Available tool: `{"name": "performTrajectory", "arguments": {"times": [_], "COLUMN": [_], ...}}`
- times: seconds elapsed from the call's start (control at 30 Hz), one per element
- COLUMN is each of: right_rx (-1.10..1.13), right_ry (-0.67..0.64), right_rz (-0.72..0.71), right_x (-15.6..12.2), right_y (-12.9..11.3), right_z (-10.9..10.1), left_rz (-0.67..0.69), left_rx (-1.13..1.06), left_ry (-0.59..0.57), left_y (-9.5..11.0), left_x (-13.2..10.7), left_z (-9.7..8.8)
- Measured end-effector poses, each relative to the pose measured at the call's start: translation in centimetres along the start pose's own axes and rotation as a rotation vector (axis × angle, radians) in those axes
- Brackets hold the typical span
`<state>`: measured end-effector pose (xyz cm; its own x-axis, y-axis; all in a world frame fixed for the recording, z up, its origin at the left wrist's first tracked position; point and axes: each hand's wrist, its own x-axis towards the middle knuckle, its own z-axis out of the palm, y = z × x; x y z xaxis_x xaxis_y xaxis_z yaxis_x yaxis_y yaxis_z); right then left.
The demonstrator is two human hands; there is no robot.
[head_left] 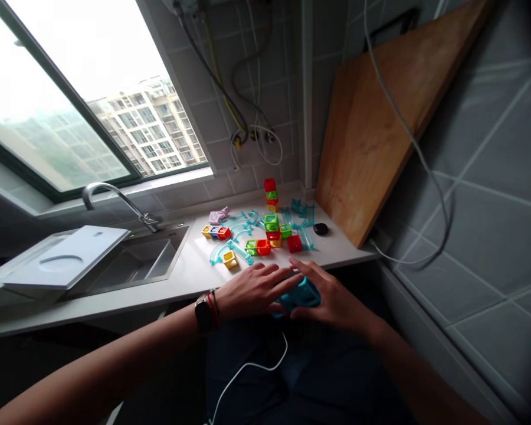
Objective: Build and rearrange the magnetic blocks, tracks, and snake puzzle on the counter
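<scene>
Both my hands meet at the counter's front edge around a translucent blue plastic piece (pixel 301 295). My left hand (pixel 252 289) lies over its left side, fingers stretched forward and curled onto it. My right hand (pixel 331 295) covers its right side, fingers pressed against it. Just beyond the hands sits a cluster of coloured toy blocks (pixel 265 236), red, green, yellow and orange, mixed with clear blue curved track pieces (pixel 243 227). A short stack of red, green and yellow blocks (pixel 271 193) stands at the back.
A steel sink (pixel 133 260) with a tap (pixel 115 198) lies to the left, a white board (pixel 66 257) resting over it. A wooden cutting board (pixel 380 130) leans on the tiled right wall. A small black object (pixel 321 228) sits by it. A white cable (pixel 248 369) hangs below.
</scene>
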<state>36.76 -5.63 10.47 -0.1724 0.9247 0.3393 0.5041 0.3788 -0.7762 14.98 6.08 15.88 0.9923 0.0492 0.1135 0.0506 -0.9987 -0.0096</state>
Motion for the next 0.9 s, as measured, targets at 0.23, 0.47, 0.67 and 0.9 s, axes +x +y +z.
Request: {"name": "performTrajectory", "arguments": {"times": [0.23,0.47,0.67,0.9], "right_rx": [-0.201,-0.383,-0.319,-0.378], "right_ry": [0.019,0.025,0.061,0.122], "right_rz": [-0.120,-0.188,-0.241,-0.093], "right_x": [0.9,3.0,5.4,7.2], "right_y": [-2.7,-4.1,-2.8,4.4], "right_z": [-2.2,-2.3,-2.0,-2.8], "left_rz": [-0.016,-0.240,-0.244,-0.472], "left_rx": [0.063,-0.070,-0.341,-0.301], "left_ry": [0.169,0.152,0.226,0.286], "left_y": [0.2,-1.4,-3.2,-10.3], "left_x": [0.3,0.2,0.5,1.1], "left_z": [-2.5,-3.2,-2.9,-2.3]}}
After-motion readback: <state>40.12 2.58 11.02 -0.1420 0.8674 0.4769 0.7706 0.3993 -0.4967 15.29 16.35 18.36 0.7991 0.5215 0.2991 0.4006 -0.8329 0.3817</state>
